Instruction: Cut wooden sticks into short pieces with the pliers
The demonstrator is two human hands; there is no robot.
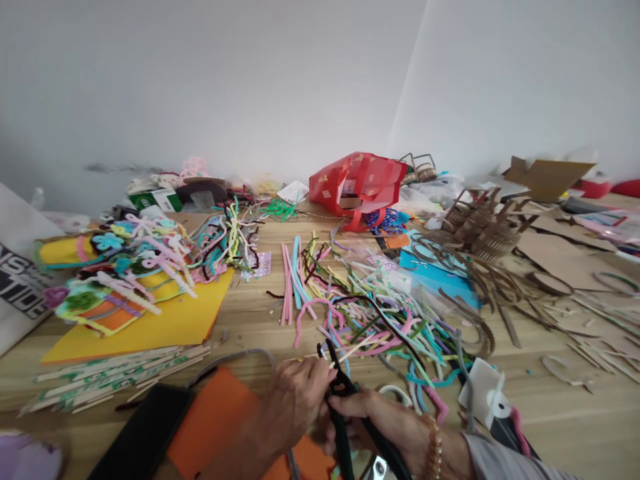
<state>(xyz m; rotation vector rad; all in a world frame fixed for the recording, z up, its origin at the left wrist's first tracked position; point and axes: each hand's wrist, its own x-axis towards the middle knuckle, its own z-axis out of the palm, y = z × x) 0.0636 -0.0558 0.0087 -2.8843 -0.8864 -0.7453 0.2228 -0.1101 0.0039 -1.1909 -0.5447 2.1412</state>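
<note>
My right hand is wrapped around the dark handles of a pair of pliers, whose black jaws stand apart and point away from me. Close against the jaws, my left hand is closed, its fingertips pinching a thin pale stick that slants across the jaws to the right. The fingers hide the stick's other end. Beyond both hands spreads a tangled heap of pipe cleaners in pink, green, blue, yellow and dark brown. Under my left forearm lies orange paper.
To the left are a black phone, paper-wrapped sticks, yellow paper and fuzzy flower crafts. A red bag lies near the wall. Brown woven baskets, loose brown strips and cardboard fill the right.
</note>
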